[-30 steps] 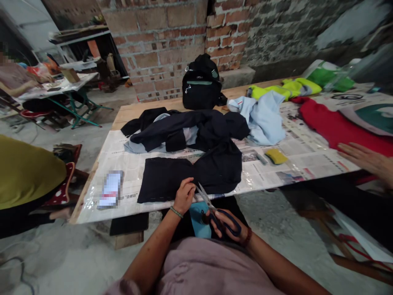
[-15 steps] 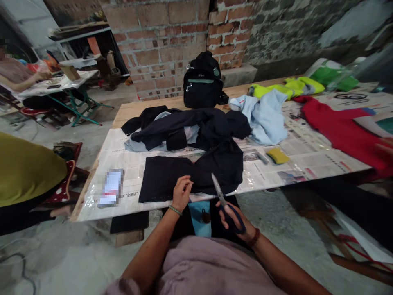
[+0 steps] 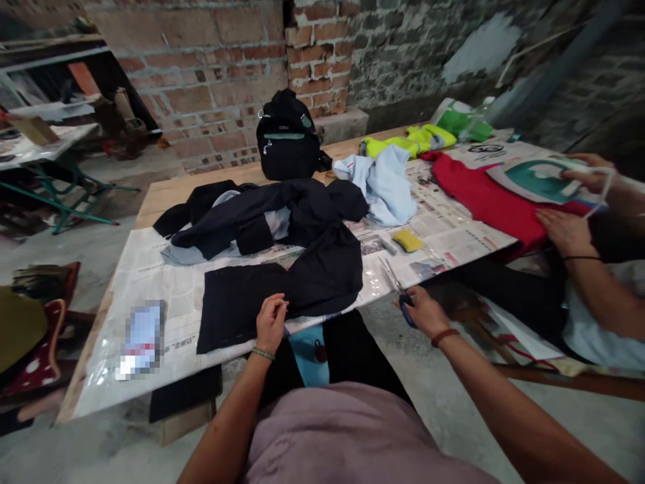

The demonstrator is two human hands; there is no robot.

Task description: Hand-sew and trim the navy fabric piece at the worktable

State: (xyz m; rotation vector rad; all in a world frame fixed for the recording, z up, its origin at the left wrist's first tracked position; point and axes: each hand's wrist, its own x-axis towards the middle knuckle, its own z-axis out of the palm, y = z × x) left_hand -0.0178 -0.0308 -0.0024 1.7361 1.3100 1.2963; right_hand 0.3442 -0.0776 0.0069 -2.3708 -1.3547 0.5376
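With my right hand (image 3: 426,310) I grip a pair of scissors (image 3: 404,296) by the handles, and their blades reach over the table's front edge. My left hand (image 3: 272,321) is closed, thumb and fingers pressed together, over the front edge of a dark garment (image 3: 242,299). Whatever is in its pinch, if anything, is too small to make out. The garment's flat end lies at the front of the table, while its other part folds back toward a heap of dark clothing (image 3: 282,205).
On the newspaper-covered table (image 3: 176,282) are a phone (image 3: 144,336), a yellow sponge (image 3: 407,240), a light blue cloth (image 3: 388,188) and a black backpack (image 3: 288,144). To the right, a co-worker's hand holds an iron (image 3: 534,178) over a red garment (image 3: 478,191).
My right hand has carried the scissors right and forward, from above my lap to the table edge. My left hand stays by the dark garment. The view has turned right, revealing the co-worker's iron.
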